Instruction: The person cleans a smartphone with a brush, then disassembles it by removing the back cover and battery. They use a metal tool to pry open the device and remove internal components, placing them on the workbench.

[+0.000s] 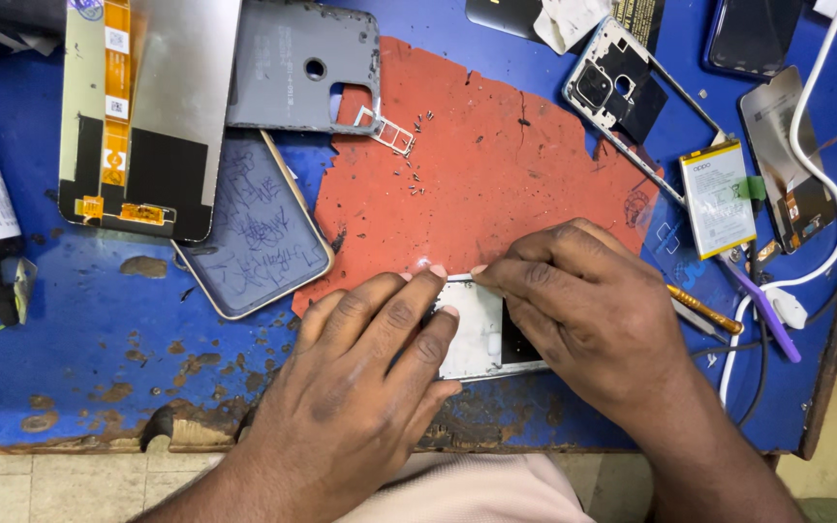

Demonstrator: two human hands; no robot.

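Note:
My left hand (365, 373) and my right hand (588, 310) both press down on a small silver phone frame part (477, 339) that lies at the near edge of a worn red mat (496, 165). The fingertips of both hands meet at its top edge. Most of the part is hidden under my fingers. Several tiny screws (411, 160) and a SIM tray (387, 129) lie on the mat's far left side.
A display panel with orange flex (142, 111), a grey back cover (297, 63) and a scribbled dark panel (249, 223) lie at left. A phone mid-frame (632, 97), battery (717, 199), tools (704, 310) and a white cable (816, 145) crowd the right. The blue table edge (99, 436) is chipped.

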